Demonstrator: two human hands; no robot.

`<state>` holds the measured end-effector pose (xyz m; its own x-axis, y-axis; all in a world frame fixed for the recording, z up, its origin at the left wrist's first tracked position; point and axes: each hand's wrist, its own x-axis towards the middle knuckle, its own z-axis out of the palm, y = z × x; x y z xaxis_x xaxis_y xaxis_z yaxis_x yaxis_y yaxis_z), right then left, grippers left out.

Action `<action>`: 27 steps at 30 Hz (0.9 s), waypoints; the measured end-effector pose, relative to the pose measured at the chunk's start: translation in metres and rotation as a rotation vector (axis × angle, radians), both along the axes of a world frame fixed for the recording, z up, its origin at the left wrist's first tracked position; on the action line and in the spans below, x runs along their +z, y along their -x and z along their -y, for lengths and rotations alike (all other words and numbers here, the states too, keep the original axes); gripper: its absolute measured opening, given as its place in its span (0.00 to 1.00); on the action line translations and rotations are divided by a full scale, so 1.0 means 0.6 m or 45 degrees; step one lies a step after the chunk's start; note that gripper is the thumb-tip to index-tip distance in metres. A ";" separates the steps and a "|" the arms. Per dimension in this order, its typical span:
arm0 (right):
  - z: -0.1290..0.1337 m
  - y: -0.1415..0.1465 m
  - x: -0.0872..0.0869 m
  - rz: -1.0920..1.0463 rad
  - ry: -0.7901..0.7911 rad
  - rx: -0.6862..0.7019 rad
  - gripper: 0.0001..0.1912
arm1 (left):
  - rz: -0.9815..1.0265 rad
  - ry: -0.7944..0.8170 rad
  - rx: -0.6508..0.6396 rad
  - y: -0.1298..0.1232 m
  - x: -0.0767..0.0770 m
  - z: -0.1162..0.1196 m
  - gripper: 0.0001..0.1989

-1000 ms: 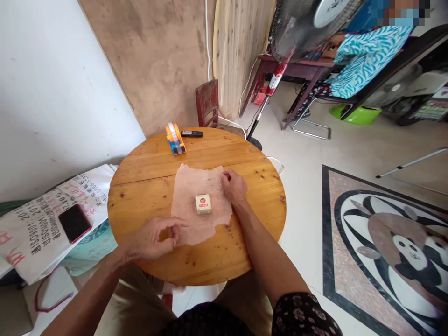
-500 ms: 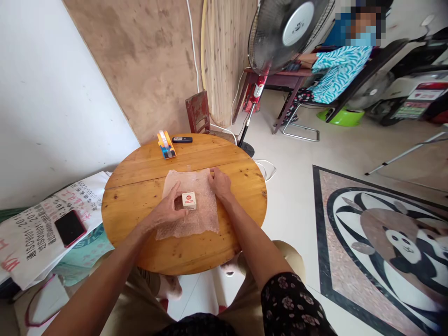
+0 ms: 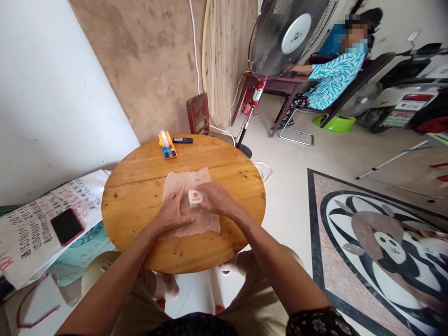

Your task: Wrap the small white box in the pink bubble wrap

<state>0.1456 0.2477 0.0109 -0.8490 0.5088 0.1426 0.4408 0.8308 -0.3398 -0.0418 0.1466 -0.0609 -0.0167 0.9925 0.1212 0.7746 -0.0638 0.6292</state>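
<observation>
A small white box with red print [image 3: 195, 198] is over the middle of a sheet of bubble wrap [image 3: 201, 227], which lies flat on the round wooden table [image 3: 136, 198]. My right hand [image 3: 217, 198] grips the box from its right side, thumb and fingers at its edges. To the left of the box, my left hand [image 3: 174, 211] is open, thumb and fingers apart, over the bubble wrap. A narrow gap shows between that hand and the box.
On the table's far side are a tape dispenser [image 3: 167, 145] and a dark handheld device [image 3: 182, 140]. A phone [image 3: 67, 227] lies on sacks at left. A red chair [image 3: 198, 114], a standing fan [image 3: 259, 88] and a seated person [image 3: 338, 77] are beyond.
My right hand has left the bubble wrap's far right corner and moved onto the box. The box has shifted slightly right. My left hand stays at its left side.
</observation>
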 end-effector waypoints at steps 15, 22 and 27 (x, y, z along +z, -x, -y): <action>-0.060 -0.143 -0.077 -0.269 -0.122 -0.673 0.34 | -0.230 0.007 -0.008 0.001 0.012 0.000 0.55; -0.017 -0.154 -0.119 -0.175 -0.118 -0.788 0.19 | -0.248 0.002 -0.003 0.003 0.021 -0.001 0.55; -0.018 -0.146 -0.123 -0.204 -0.169 -0.795 0.17 | -0.251 0.002 0.013 0.004 0.022 -0.002 0.54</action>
<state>0.2331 0.2587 -0.0627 -0.3626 0.8684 0.3382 0.8063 0.4743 -0.3535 -0.0445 0.1479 -0.0478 -0.0027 0.9925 0.1219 0.8833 -0.0548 0.4656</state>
